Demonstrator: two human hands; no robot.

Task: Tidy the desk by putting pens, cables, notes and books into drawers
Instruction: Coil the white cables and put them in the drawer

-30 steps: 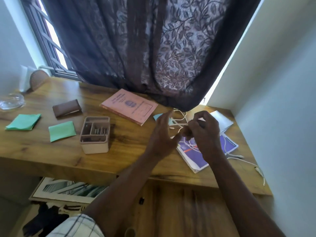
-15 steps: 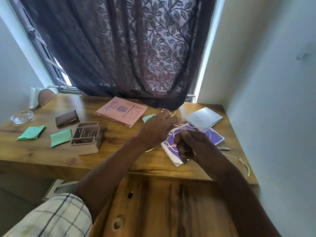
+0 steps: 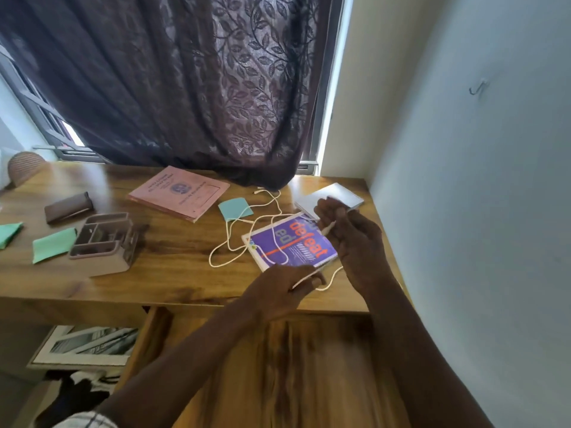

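A white cable (image 3: 230, 242) lies in loose loops across the wooden desk (image 3: 173, 273) and over a purple book (image 3: 293, 245). My right hand (image 3: 352, 242) hovers over the book's right side and pinches one end of the cable. My left hand (image 3: 284, 288) is at the desk's front edge and grips another stretch of the same cable. A pink booklet (image 3: 180, 193) lies at the back, a grey notebook (image 3: 336, 197) at the back right. Green notes (image 3: 52, 244) and a teal note (image 3: 234, 208) lie flat on the desk.
A beige desk organiser (image 3: 103, 242) with compartments stands left of centre, a brown case (image 3: 68, 206) behind it. A dark curtain (image 3: 173, 88) hangs to the desk's back edge. A wall closes the right side. Below the front edge is a wooden drawer front (image 3: 278, 366).
My hands have separated: the left moved down to the desk's front edge, the right rose over the book. The cable, bunched between them before, now lies spread over desk and book.
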